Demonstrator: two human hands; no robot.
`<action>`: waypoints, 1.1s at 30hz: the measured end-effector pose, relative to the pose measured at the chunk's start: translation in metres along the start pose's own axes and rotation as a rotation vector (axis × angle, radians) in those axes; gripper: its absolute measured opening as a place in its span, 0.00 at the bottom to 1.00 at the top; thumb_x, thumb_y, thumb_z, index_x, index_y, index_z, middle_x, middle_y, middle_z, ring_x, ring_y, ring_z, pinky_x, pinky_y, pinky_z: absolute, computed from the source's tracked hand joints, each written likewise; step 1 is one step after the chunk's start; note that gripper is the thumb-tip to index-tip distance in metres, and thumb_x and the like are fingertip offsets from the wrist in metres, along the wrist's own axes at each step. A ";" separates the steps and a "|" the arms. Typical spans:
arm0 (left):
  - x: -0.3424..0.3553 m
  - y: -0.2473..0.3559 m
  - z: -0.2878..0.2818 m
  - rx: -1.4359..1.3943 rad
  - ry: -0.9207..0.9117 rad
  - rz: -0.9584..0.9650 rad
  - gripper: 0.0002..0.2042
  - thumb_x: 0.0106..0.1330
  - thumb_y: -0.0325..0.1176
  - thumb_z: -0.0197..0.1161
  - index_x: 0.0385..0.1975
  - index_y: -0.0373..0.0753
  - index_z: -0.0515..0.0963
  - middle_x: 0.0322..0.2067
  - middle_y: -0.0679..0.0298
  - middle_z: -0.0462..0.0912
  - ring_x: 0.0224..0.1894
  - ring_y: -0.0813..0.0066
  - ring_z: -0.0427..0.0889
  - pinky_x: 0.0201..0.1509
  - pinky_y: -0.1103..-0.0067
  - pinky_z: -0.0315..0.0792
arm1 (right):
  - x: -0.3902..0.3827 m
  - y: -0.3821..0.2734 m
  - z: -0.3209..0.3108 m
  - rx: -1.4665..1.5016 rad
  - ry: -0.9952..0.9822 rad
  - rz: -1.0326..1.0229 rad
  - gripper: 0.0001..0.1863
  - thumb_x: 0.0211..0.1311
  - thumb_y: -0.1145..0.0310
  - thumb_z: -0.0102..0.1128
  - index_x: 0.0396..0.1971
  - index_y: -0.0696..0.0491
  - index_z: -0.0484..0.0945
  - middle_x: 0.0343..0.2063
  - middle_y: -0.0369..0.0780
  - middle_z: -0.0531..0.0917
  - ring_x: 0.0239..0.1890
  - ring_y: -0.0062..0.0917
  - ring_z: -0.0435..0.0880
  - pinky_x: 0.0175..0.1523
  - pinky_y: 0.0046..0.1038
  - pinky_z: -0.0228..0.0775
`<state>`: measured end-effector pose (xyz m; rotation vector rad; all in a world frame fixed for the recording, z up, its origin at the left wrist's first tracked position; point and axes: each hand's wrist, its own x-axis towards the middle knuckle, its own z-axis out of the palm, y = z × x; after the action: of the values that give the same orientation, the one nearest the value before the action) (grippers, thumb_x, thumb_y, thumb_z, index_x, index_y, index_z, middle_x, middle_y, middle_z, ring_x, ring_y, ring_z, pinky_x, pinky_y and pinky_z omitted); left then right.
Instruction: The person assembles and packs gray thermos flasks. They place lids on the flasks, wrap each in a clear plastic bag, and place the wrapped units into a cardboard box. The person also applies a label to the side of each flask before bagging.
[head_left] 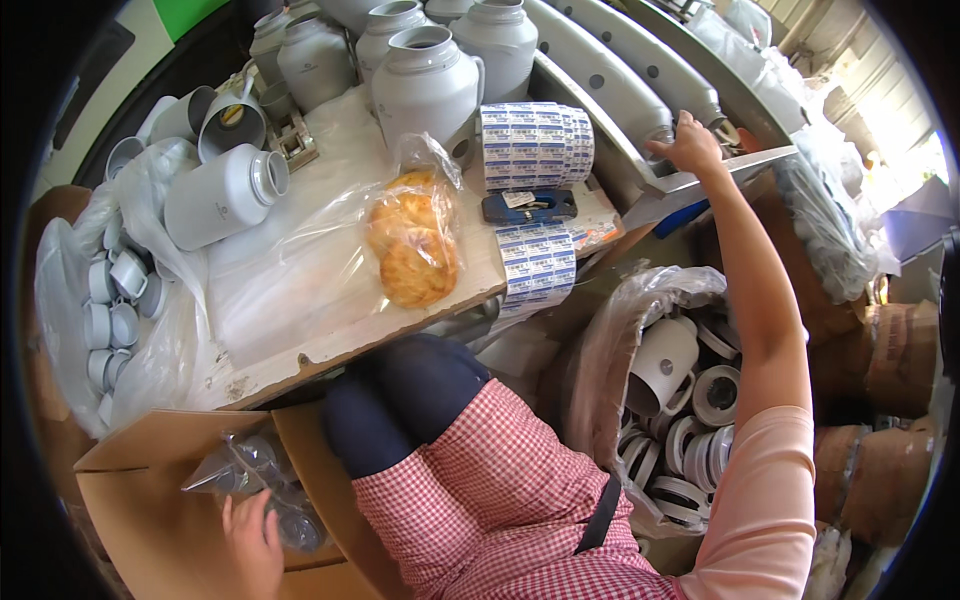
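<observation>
My right hand (692,148) is stretched to the metal tray at upper right, fingers apart at the neck of a long grey vessel (610,80); whether it touches is unclear. A second such vessel (668,72) lies alongside. At lower left my left hand (255,540), fingers spread and curved, is inside a cardboard box (135,510), just below a clear plastic bag (240,460) of small items I cannot make out.
The worktable (270,290) holds grey jugs (415,90), bagged cups (115,320), bagged bread (410,240), label rolls (535,145) and a blue tool (530,205). A lined bin (590,400) of grey parts stands beside my right thigh. Wrapped cartons (880,470) stand at right.
</observation>
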<state>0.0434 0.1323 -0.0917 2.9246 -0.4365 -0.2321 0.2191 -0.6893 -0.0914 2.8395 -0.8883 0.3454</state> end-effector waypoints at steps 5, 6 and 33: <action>0.003 0.060 -0.014 -0.007 0.026 0.035 0.09 0.71 0.23 0.61 0.47 0.33 0.82 0.42 0.55 0.86 0.48 0.58 0.85 0.81 0.54 0.56 | 0.023 0.008 0.035 0.154 -0.259 0.059 0.43 0.46 0.40 0.81 0.49 0.66 0.85 0.47 0.54 0.89 0.53 0.43 0.89 0.57 0.39 0.80; 0.006 0.063 -0.013 0.007 0.035 0.039 0.08 0.71 0.23 0.61 0.47 0.33 0.82 0.41 0.55 0.86 0.47 0.58 0.85 0.81 0.53 0.56 | 0.024 0.010 0.040 0.162 -0.258 0.052 0.42 0.47 0.41 0.81 0.47 0.66 0.85 0.47 0.55 0.89 0.53 0.43 0.89 0.57 0.39 0.80; 0.023 0.098 0.005 -0.165 0.174 0.312 0.10 0.67 0.24 0.66 0.47 0.38 0.84 0.40 0.60 0.88 0.44 0.61 0.86 0.73 0.53 0.68 | -0.246 0.032 -0.134 0.386 0.583 -0.233 0.34 0.55 0.78 0.75 0.64 0.51 0.75 0.58 0.42 0.80 0.61 0.35 0.79 0.65 0.37 0.74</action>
<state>0.0368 0.0320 -0.0804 2.6404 -0.7927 0.0285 -0.0198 -0.5543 -0.0239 2.8405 -0.3975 1.3438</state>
